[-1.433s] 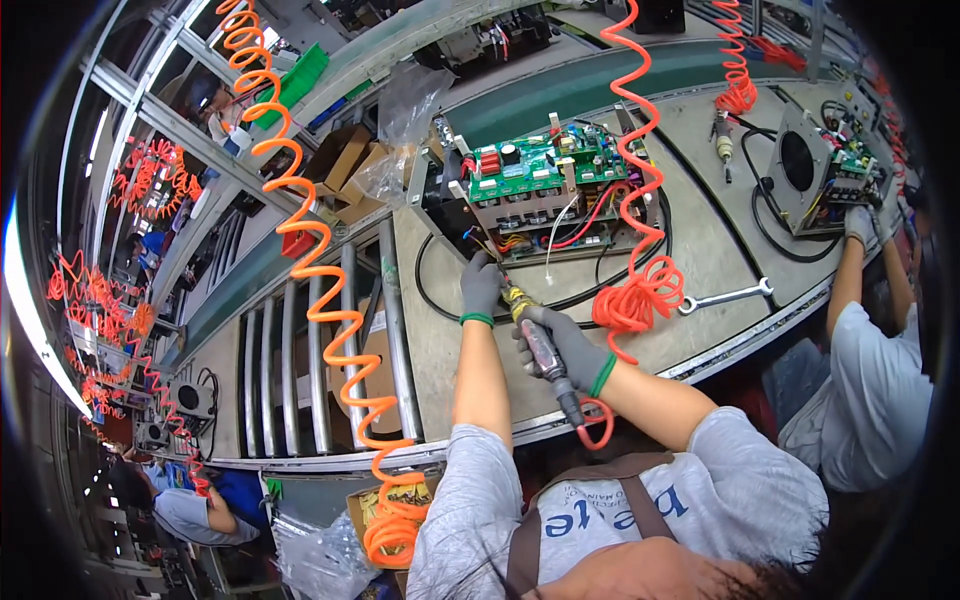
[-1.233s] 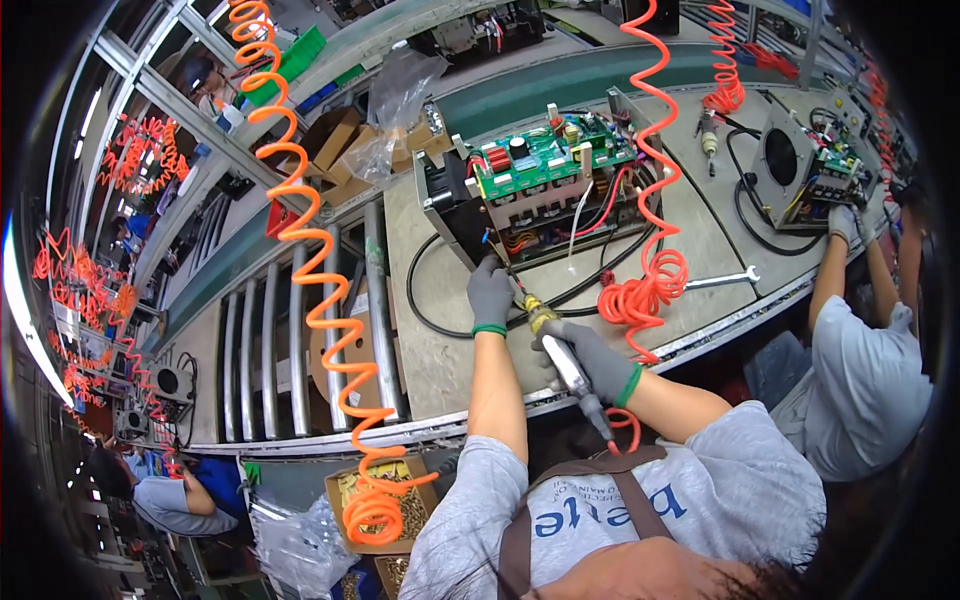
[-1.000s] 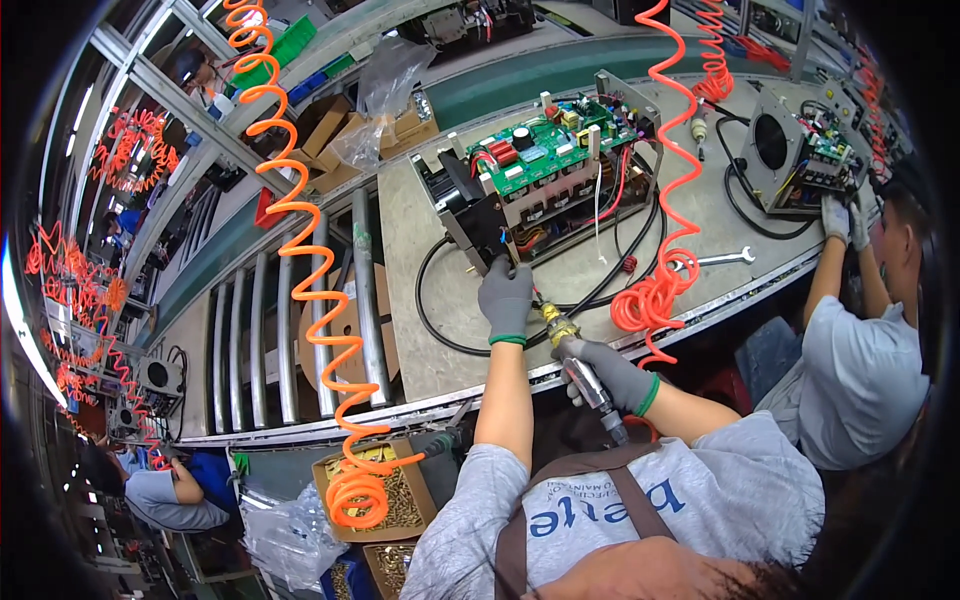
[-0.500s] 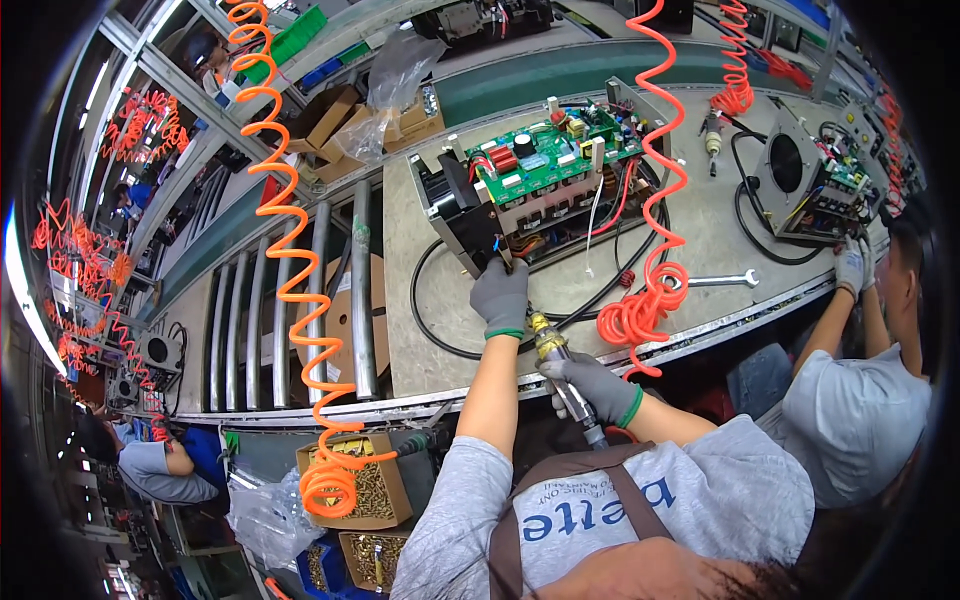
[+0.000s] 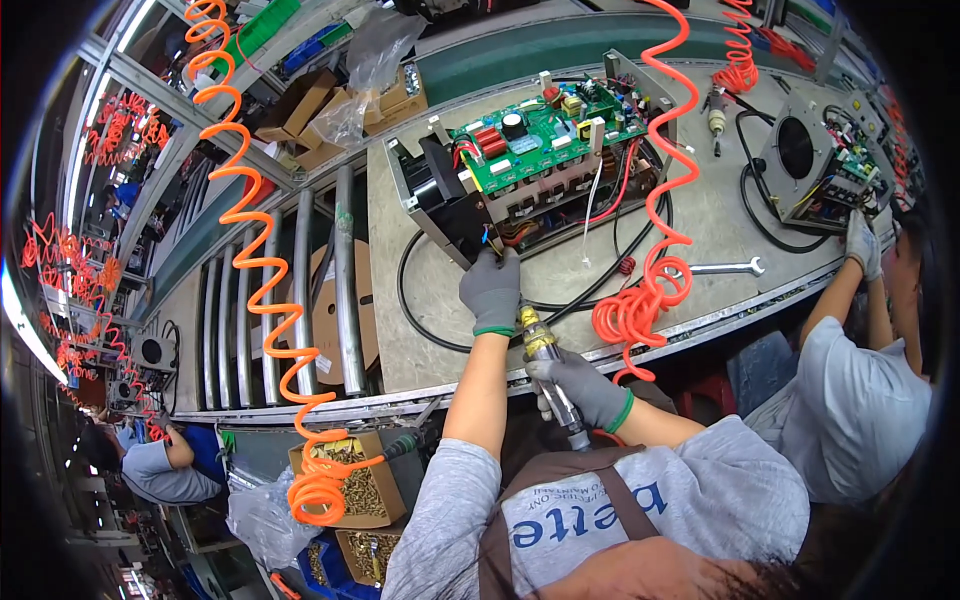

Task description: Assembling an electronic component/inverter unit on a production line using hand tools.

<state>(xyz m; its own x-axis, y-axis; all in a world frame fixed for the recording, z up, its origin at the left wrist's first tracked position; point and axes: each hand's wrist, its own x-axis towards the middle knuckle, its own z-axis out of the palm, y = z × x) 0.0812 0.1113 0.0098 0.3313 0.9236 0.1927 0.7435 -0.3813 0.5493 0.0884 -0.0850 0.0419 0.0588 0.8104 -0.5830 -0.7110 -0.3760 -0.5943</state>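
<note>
On the workbench stands an open electrical unit [image 5: 520, 205] with a green circuit board [image 5: 545, 150] on top and a black fan end at its left. My left hand [image 5: 490, 292], in a grey glove, is at the unit's near lower left corner. Its fingertips are bent together there against the casing and wires; what they pinch is hidden. Lower and to the right, my gloved right hand [image 5: 585, 388] wraps round a power screwdriver [image 5: 543, 345] with yellow tape near its tip. The tool slants up toward my left hand, apart from the casing. A black cable [image 5: 405, 290] loops around the unit.
Orange coiled hoses [image 5: 640, 315] hang over the bench, one at the left. Right of the unit lie a wrench [image 5: 725, 268] and another driver [image 5: 716, 120]. A co-worker [image 5: 850, 370] handles a second unit [image 5: 800, 160]. Rollers [image 5: 345, 290] and a screw box [image 5: 375, 490] are at left.
The whole view has shifted a little, and the left orange hose appears farther left. Both my hands and the screwdriver keep nearly the same places beside the unit.
</note>
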